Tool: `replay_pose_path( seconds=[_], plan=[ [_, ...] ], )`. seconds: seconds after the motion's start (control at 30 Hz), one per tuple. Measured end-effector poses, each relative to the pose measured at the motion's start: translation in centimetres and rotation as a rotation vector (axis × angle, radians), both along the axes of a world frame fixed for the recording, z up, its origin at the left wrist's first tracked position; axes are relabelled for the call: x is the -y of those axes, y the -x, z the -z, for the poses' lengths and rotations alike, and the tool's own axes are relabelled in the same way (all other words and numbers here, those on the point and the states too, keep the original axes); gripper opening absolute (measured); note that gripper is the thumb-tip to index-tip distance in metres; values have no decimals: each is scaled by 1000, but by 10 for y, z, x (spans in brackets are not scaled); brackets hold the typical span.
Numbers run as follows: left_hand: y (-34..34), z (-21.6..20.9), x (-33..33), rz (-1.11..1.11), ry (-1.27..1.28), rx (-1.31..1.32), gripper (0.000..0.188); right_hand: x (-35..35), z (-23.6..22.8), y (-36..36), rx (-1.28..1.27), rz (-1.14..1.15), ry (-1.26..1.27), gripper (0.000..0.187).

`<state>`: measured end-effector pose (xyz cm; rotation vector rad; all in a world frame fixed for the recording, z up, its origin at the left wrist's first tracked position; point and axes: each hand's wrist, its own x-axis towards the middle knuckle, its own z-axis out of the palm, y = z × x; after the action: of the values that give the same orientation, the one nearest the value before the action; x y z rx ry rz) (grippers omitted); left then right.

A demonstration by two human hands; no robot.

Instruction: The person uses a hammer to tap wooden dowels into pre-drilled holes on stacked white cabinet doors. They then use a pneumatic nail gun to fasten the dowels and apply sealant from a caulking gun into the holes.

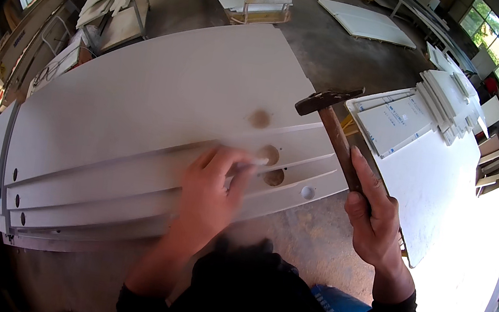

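Observation:
My right hand grips the wooden handle of a hammer, its dark metal head raised over the right end of the stacked white panels. Low over the panels' stepped near edges is my left hand, smeared by motion. Its fingers are pinched together at a small white piece, too blurred to name further. Those fingertips are beside a round hole with a brown inside. Another brown hole lies just nearer, and a white round insert sits in the nearest panel edge.
More white panels are piled on a table to the right. A blue bag or container stands on the floor by my right arm. At the back left is a metal-framed rack with boards; a low wooden cart stands beyond the panels.

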<state>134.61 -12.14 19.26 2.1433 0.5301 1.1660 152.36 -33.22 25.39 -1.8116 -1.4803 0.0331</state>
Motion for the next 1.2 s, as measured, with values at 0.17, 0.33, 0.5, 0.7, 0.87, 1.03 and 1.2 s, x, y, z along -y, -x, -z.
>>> replay_pose_path(
  seconds=[0.17, 0.33, 0.5, 0.7, 0.87, 1.03, 1.2],
  plan=[
    [-18, 5, -3, -38, -170, -97, 11, 13, 20, -5, -117, -3, 55, 53],
    [-27, -4, -19, -20, 8, -106, 11, 20, 27, -7, -159, 19, 38, 53],
    [-30, 3, -21, -112, -48, -109, 11, 16, 34, -8, -120, 29, -96, 59],
    [-23, 3, -14, -103, -186, -160, 14, -37, 61, -42, -466, 370, -26, 61],
    [-33, 5, -26, -218, -340, -219, 16, -63, 87, -50, -639, 389, -50, 53],
    [-44, 6, -30, -221, -310, -221, 15, -61, 91, -46, -641, 385, -108, 52],
    [-46, 7, -31, -252, -292, -202, 15, -58, 84, -41, -648, 380, -117, 48]
  ],
)
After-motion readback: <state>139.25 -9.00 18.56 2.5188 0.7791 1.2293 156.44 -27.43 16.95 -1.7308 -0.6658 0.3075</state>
